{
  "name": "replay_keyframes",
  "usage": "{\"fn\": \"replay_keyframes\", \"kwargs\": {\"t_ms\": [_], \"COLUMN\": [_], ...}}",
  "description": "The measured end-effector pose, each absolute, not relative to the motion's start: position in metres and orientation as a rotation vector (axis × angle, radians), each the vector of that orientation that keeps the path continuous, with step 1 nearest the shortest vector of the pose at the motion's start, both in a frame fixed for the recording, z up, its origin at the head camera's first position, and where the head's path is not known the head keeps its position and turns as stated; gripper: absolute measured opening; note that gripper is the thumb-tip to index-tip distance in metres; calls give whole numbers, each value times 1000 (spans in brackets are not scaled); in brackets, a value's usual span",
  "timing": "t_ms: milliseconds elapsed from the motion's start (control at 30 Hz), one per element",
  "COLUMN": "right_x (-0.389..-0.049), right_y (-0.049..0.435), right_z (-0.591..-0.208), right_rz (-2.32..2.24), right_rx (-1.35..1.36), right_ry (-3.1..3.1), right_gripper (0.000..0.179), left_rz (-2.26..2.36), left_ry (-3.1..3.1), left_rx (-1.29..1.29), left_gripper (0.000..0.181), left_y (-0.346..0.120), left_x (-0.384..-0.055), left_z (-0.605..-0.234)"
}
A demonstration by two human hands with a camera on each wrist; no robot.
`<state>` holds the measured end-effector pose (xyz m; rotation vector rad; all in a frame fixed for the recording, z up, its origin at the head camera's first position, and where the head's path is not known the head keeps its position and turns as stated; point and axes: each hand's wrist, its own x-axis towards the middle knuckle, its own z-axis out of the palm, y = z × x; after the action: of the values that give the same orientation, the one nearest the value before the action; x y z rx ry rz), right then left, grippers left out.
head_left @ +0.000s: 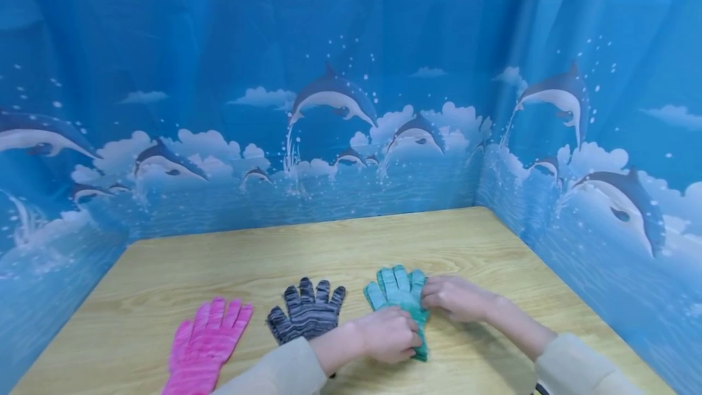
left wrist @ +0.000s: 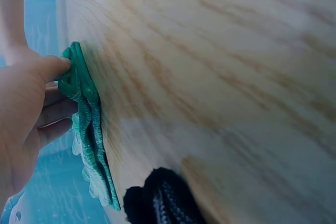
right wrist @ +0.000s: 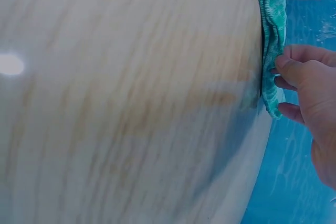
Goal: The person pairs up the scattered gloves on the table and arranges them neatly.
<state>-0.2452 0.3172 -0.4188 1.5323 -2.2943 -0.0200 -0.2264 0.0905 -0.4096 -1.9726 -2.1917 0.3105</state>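
Note:
A green knit glove (head_left: 396,288) lies on the wooden table, its fingers pointing away from me. My left hand (head_left: 386,335) reaches across its lower part and covers some of the palm. The left wrist view shows that hand's thumb and fingers pinching the bunched fabric of the green glove (left wrist: 86,98) near one end. At the glove's right side is my right hand (head_left: 459,298). In the right wrist view, the thumb and forefinger of this hand (right wrist: 317,90) pinch the glove's edge.
Left of the green glove lies a black-and-grey knit glove (head_left: 308,311), partly hidden by my left forearm. A pink glove (head_left: 200,343) lies farther left on the table (head_left: 247,261). Blue curtains (head_left: 219,47) with dolphins stand along the table's back and sides.

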Motion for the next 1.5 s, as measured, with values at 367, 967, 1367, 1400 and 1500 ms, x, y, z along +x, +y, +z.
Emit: {"fn": "replay_keyframes", "kwargs": {"t_ms": [367, 967, 1367, 1400, 1500], "right_x": [-247, -246, -246, -247, -248], "right_y": [317, 316, 315, 314, 310], "right_z": [-427, -427, -428, -427, -424], "right_rz": [89, 116, 85, 96, 121], "right_rx": [1410, 1220, 1101, 1096, 1074], "right_ry": [-2308, -2400, -2514, -2510, -2496], "right_gripper": [4, 7, 19, 19, 21], "left_rz": [298, 316, 188, 144, 15], "left_ry": [-2167, -2137, -2205, -2229, -2316], "left_rx": [-1973, -1946, -1911, -1872, -1690], "left_gripper": [13, 12, 18, 17, 14], "left_y": [89, 90, 86, 85, 82], "left_x": [-227, -226, -232, -236, -255], "left_z": [-410, -412, -408, -407, -405]}}
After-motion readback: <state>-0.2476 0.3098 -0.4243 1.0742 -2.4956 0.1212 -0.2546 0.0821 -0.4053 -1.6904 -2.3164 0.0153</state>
